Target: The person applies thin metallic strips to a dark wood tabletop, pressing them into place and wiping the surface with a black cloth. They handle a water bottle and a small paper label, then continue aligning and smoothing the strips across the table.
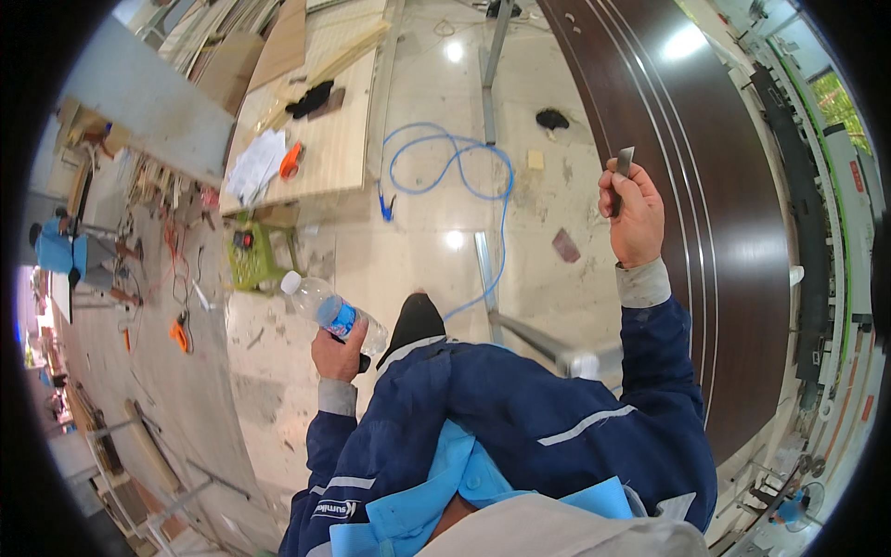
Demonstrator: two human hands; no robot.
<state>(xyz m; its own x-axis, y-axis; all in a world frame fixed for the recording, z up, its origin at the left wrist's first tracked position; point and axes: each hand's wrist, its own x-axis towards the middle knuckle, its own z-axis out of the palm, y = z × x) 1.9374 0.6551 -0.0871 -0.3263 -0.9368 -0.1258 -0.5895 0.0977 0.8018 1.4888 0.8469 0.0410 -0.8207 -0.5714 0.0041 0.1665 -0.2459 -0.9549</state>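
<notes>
My left hand [340, 356] is wrapped round a clear plastic bottle [314, 299] with a white cap and a blue label. The bottle tilts, its cap pointing up and to the left. A small black item [363, 364] shows by the same hand; its kind cannot be made out. Raised over the near edge of a dark brown panel [747, 213] with thin silver lines, my right hand [637, 218] grips a short flat metal blade [626, 161]. The blade's tip points upward, and its lower part is hidden in my fingers.
A blue air hose [419, 189] with a blow gun [386, 208] loops across the floor. At left stand a pale board-topped table [343, 148] with papers [258, 165] and an orange tool [291, 161], and a green stool [260, 262]. A metal stand leg [534, 339] lies close. Another person [70, 251] works far left.
</notes>
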